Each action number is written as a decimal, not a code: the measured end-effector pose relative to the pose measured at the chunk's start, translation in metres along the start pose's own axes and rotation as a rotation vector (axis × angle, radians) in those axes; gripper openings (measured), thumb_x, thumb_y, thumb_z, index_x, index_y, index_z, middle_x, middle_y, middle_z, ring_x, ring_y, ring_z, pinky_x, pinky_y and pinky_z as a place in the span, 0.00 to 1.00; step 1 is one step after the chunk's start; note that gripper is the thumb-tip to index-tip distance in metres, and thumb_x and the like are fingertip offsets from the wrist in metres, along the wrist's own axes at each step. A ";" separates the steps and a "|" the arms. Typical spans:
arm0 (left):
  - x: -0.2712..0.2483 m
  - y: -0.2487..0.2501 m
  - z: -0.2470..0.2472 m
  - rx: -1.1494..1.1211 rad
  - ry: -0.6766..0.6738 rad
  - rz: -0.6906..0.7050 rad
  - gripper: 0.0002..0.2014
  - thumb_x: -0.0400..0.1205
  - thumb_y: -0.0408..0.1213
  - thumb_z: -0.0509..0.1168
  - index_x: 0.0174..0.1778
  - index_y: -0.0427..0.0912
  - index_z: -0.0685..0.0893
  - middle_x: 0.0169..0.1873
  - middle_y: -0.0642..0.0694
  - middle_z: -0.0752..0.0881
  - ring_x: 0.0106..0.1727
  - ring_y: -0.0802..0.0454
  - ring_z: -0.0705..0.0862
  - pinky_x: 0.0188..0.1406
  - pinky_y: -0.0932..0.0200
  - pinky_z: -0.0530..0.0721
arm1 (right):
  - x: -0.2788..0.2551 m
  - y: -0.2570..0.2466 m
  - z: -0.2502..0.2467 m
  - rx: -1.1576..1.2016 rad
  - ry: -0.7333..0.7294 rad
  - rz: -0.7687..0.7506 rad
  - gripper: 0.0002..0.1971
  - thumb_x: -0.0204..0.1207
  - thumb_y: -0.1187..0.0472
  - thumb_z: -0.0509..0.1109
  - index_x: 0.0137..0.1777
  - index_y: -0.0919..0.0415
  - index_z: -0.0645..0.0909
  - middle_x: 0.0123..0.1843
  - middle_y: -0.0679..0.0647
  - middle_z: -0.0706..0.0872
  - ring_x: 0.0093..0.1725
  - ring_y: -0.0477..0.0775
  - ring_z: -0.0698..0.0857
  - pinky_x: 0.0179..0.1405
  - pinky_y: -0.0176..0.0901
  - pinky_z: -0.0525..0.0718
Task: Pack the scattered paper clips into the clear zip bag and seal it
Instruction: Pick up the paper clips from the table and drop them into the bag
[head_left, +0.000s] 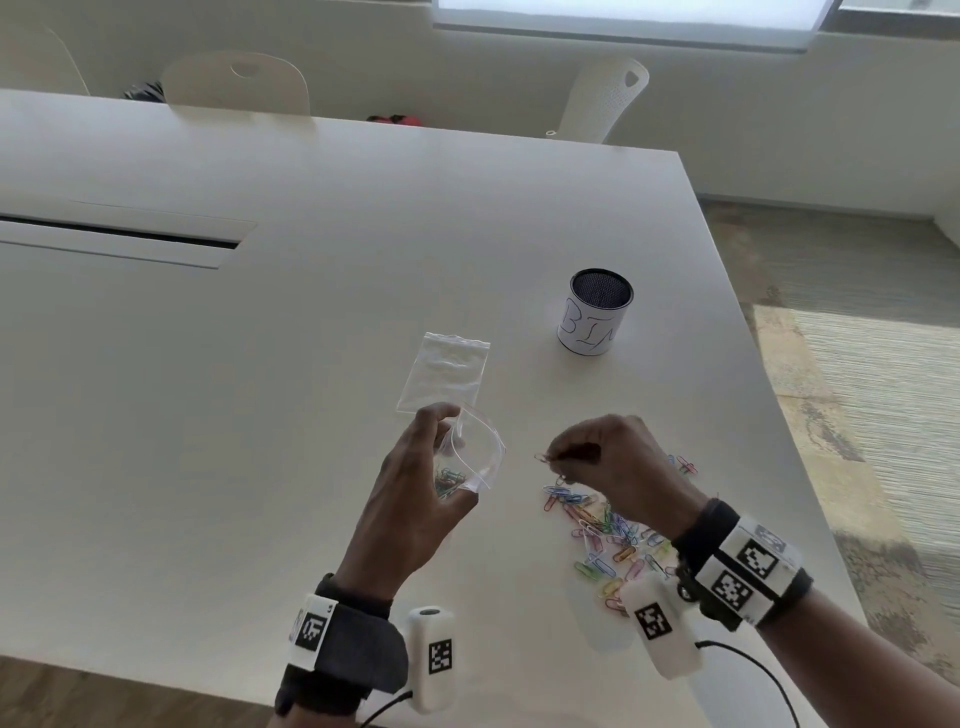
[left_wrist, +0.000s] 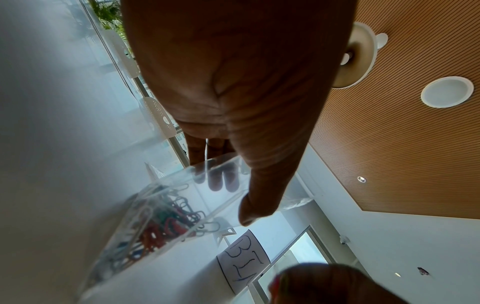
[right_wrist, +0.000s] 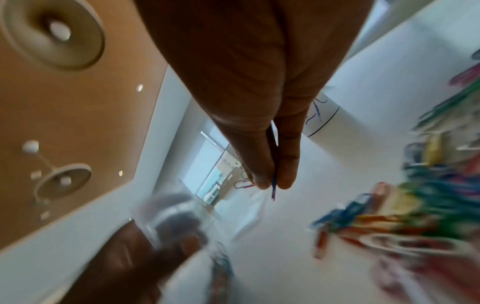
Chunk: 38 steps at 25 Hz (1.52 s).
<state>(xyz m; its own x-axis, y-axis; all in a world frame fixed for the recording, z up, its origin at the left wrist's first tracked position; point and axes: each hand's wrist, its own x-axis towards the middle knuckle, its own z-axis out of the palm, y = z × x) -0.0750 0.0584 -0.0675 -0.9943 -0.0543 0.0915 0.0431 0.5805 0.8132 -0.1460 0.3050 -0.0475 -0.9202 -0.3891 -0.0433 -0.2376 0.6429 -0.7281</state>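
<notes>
My left hand (head_left: 421, 488) holds a clear zip bag (head_left: 475, 457) above the white table (head_left: 260, 415), mouth turned right and spread wide. Several coloured paper clips (left_wrist: 161, 224) lie in the bag's bottom; thumb (left_wrist: 259, 207) and fingers pinch its rim. My right hand (head_left: 597, 457) hovers just right of the bag and pinches a few paper clips (head_left: 543, 458), also seen as a red clip (right_wrist: 242, 184) and a blue one (right_wrist: 274, 185) at the fingertips. A pile of loose paper clips (head_left: 613, 535) lies on the table under and beside the right wrist.
A second, empty zip bag (head_left: 447, 374) lies flat behind the held one. A mesh cup labelled BIN (head_left: 595, 319) stands at the back right. The table edge runs close on the right. White chairs stand at the far side.
</notes>
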 end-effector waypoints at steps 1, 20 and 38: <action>0.000 0.000 0.001 -0.001 0.000 -0.001 0.35 0.75 0.33 0.78 0.74 0.60 0.71 0.59 0.57 0.84 0.60 0.56 0.84 0.57 0.61 0.79 | 0.001 -0.010 -0.005 0.104 0.047 0.002 0.05 0.75 0.69 0.83 0.49 0.62 0.95 0.40 0.53 0.96 0.35 0.44 0.93 0.43 0.28 0.89; 0.001 0.003 0.001 0.025 0.020 0.028 0.36 0.74 0.29 0.79 0.74 0.56 0.73 0.57 0.54 0.85 0.58 0.68 0.82 0.47 0.85 0.76 | 0.018 -0.082 0.002 0.090 0.150 -0.187 0.04 0.77 0.69 0.80 0.48 0.61 0.95 0.37 0.43 0.93 0.36 0.36 0.91 0.44 0.30 0.90; 0.002 0.006 0.012 0.008 -0.080 0.057 0.36 0.75 0.30 0.78 0.74 0.59 0.72 0.58 0.55 0.84 0.62 0.56 0.85 0.49 0.77 0.80 | -0.025 0.086 -0.075 -0.508 0.008 0.340 0.21 0.86 0.67 0.66 0.78 0.60 0.80 0.75 0.59 0.82 0.72 0.60 0.84 0.75 0.54 0.83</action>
<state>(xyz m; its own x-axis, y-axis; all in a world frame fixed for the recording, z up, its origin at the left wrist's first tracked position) -0.0779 0.0712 -0.0691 -0.9949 0.0444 0.0910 0.0997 0.5873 0.8032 -0.1666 0.4192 -0.0578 -0.9724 -0.1032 -0.2095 -0.0472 0.9654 -0.2566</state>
